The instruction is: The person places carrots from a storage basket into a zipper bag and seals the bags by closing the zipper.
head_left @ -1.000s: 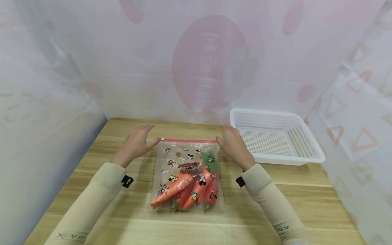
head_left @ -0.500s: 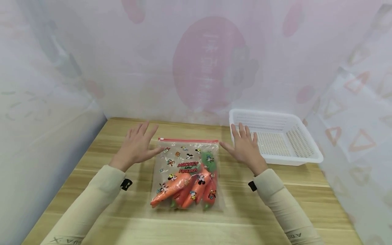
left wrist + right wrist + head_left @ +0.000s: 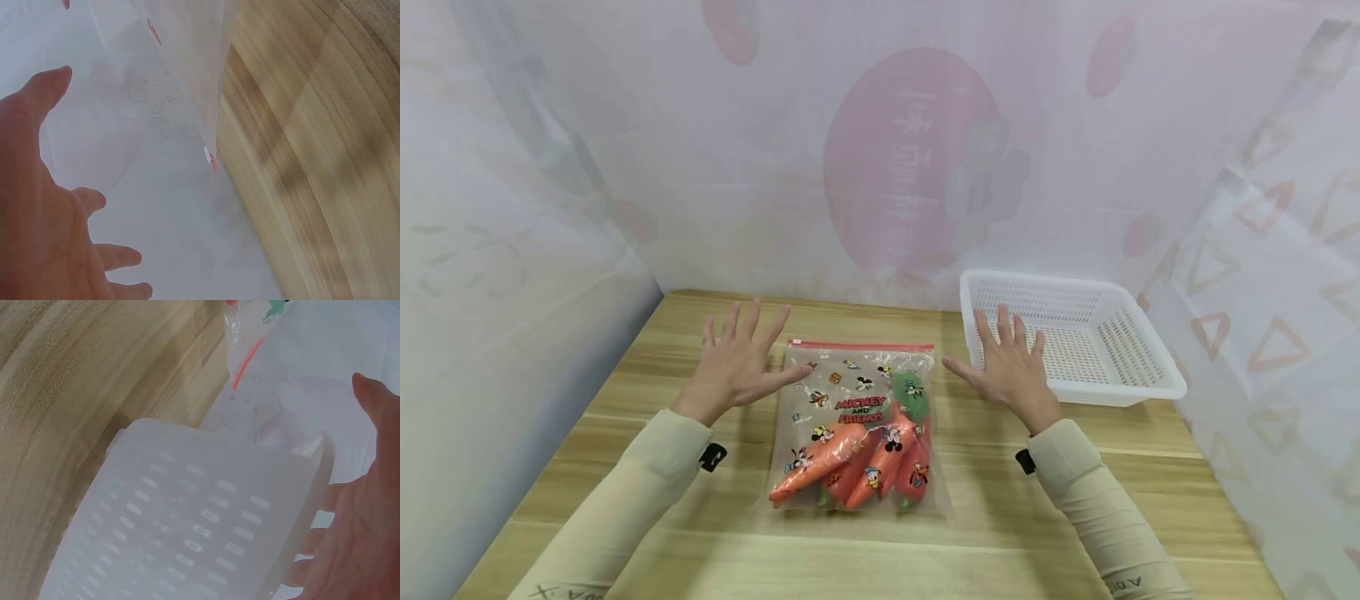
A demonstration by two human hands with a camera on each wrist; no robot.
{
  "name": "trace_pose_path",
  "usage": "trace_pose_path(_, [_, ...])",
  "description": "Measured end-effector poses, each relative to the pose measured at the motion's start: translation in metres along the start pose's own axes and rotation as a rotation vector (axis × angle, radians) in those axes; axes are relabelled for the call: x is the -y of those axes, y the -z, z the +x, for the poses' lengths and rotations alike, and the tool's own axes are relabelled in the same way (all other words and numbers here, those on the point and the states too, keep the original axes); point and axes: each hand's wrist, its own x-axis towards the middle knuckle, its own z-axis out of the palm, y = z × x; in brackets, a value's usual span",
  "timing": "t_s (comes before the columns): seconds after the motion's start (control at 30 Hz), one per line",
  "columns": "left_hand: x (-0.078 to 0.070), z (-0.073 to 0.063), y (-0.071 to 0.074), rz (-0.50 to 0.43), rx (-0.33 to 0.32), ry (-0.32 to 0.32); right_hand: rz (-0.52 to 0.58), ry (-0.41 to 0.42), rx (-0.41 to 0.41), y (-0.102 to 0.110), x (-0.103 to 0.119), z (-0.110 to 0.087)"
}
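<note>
From my remote seat, the left hand (image 3: pixel 739 362) hovers with fingers spread wide and nothing in it, its thumb tip reaching the upper left corner of the zip bag (image 3: pixel 857 425). The bag lies flat on the wooden table (image 3: pixel 625 392) between the 2 hands, its red strip (image 3: pixel 859 344) straight across the top and the carrots (image 3: pixel 850 467) already inside, so I judge sealing done. The right hand (image 3: pixel 1011 371) is likewise spread and empty, just beside the white basket (image 3: pixel 1142 333), where nothing lies yet.

Both arms reached forward in cream sleeves. Left hand (image 3: pixel 735 365) was raised, palm down, 5 fingers spread, holding nothing. Right hand (image 3: pixel 1011 371) matched it, fingers straight and splayed.
</note>
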Motion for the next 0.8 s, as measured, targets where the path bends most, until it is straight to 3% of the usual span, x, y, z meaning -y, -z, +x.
trace_pose_path(0.8, [-0.0023, 0.0009, 0.0006, 0.042, -0.003, 0.033, 0.035, -0.012, 0.017, 0.0018, -0.0013, -0.0009])
